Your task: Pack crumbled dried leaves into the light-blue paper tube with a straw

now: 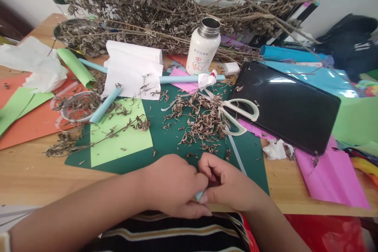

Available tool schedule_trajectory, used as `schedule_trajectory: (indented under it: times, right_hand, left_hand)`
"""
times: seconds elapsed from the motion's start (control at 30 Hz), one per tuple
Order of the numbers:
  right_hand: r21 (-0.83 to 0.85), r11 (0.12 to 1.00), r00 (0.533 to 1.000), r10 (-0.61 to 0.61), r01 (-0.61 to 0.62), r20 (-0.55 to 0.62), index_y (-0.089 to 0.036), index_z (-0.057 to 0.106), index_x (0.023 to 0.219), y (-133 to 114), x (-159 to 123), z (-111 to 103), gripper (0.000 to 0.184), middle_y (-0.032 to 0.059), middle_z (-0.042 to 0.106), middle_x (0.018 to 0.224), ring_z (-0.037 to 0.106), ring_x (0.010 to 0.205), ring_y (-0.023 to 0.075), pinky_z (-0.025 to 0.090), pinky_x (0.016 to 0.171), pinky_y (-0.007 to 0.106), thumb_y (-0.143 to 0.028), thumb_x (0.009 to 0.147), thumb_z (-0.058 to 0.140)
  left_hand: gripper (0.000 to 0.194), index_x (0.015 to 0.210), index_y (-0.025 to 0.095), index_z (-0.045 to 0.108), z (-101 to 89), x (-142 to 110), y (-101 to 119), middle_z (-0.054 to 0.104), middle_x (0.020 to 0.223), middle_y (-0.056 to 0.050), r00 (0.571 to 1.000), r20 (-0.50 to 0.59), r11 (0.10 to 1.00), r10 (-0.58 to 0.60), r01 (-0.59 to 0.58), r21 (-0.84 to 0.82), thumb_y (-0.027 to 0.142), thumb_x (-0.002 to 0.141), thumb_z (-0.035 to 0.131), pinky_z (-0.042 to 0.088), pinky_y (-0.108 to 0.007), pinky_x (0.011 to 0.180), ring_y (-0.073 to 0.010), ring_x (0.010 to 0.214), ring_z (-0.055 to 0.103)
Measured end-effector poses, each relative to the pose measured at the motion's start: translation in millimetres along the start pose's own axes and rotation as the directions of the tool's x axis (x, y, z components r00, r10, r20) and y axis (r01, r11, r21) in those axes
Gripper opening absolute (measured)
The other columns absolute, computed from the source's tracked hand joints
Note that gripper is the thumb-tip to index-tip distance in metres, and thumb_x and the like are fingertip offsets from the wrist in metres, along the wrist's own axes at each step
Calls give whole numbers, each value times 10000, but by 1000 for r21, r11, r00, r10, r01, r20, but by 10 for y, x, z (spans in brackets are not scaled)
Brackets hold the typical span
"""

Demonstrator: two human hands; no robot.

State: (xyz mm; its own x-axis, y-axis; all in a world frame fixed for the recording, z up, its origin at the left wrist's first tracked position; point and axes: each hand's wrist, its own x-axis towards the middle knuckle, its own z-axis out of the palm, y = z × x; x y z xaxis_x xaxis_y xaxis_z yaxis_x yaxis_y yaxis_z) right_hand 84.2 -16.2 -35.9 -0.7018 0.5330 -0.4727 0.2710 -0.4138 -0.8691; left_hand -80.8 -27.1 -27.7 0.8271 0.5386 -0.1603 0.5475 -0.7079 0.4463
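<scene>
My left hand (pixel 175 185) and my right hand (pixel 228 183) meet at the near edge of the green cutting mat (pixel 165 141). Both are closed, fingers curled around a small piece of light blue paper (pixel 199 195). Only a bit of it peeks out between them, so its full shape is hidden. Just beyond my hands lies a heap of dried leaves (pixel 203 126). White-handled scissors (pixel 240 116) rest at its right, blades partly covered. A dried stem (pixel 112 136) crosses a light green sheet (pixel 121 126) to the left.
A white bottle (pixel 203 49) stands open behind the leaves. A black tablet (pixel 286 102) lies right, over pink paper (pixel 333 177). Light blue paper tubes (pixel 106 104), a tape roll (pixel 81 106) and crumpled tissue (pixel 44 67) lie left. Dried branches (pixel 141 12) line the back.
</scene>
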Motion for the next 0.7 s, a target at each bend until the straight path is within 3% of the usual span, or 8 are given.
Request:
schedule_trajectory:
  times: [0.17, 0.27, 0.4, 0.53, 0.7]
  right_hand:
    - [-27, 999, 989, -47, 43, -142, -192, 275, 601, 17, 33, 67, 331, -77, 272, 591, 236, 548, 61, 221, 478, 185, -133, 605, 601]
    - [-2, 999, 989, -39, 39, -145, -194, 274, 588, -15, 13, 99, 355, -89, 270, 548, 221, 516, 57, 196, 450, 189, -150, 584, 626]
    - [-39, 997, 988, -66, 61, -141, -191, 280, 563, -20, -8, 130, 348, -95, 269, 521, 213, 490, 49, 168, 428, 188, -157, 580, 626]
    - [-112, 979, 975, -185, 172, -122, -187, 288, 536, -1, -52, 132, 383, -89, 288, 512, 238, 479, 49, 178, 425, 189, -248, 579, 664]
    - [-287, 886, 901, -413, 363, -135, -187, 359, 565, 0, -291, -51, 321, -57, 372, 556, 339, 493, 62, 273, 450, 194, -327, 640, 639]
  left_hand:
    - [512, 664, 173, 481, -9, -2, -20, 553, 532, -26, 998, -50, 999, -32, 32, 4, 656, 724, 322, 282, -252, 401, -173, 450, 521]
    - [537, 612, 184, 490, -14, -27, -32, 524, 488, -23, 995, -84, 997, -45, 40, -65, 665, 731, 282, 241, -251, 417, -158, 437, 486]
    - [502, 590, 186, 483, -6, -75, -34, 489, 459, -18, 993, -114, 986, -11, -8, -167, 582, 789, 247, 232, -261, 438, -139, 423, 438]
    - [372, 580, 181, 413, -57, -101, -43, 425, 468, -2, 990, -137, 928, 21, -70, -365, 399, 834, 250, 240, -256, 452, -123, 436, 384]
    - [275, 556, 182, 222, -152, -107, -143, 268, 487, 22, 988, -144, 829, -49, -40, -558, 260, 817, 256, 238, -261, 474, -126, 461, 289]
